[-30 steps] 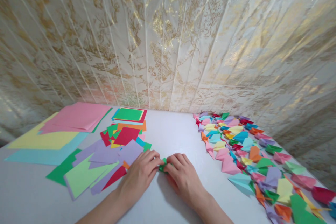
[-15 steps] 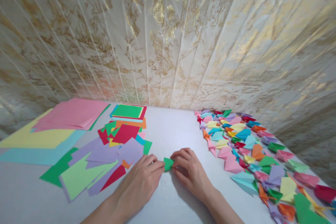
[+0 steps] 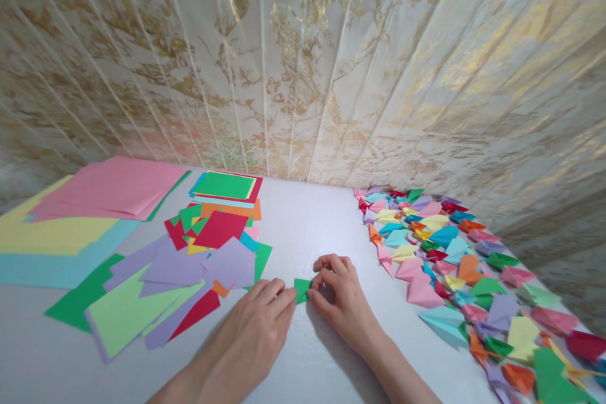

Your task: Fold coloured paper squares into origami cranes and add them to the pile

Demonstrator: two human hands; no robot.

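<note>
Between my two hands, low over the white table, is a small piece of green paper [image 3: 302, 291]. My left hand [image 3: 265, 322] has its fingers closed on the paper's left side; the fingertips cover that edge. At the right edge, my right hand [image 3: 341, 303] pinches the paper between thumb and index finger, with the other fingers curled above. Just left of my left hand lie loose paper pieces, among them a red triangle [image 3: 196, 315], a small orange scrap [image 3: 221, 289] and a lilac sheet [image 3: 231, 263].
Large pink sheets [image 3: 113, 186] lie over yellow and light blue ones at the far left. A stack of small green-topped sheets [image 3: 225, 185] sits at the back. Many folded paper shapes [image 3: 445, 237] spread along the right side. A gold-patterned curtain [image 3: 293, 76] hangs behind the table [image 3: 307, 221].
The green paper now shows a squarer, flatter face. My right hand's fingers have lifted and bent into a rounder pinch at its edge. The whole view has shifted slightly.
</note>
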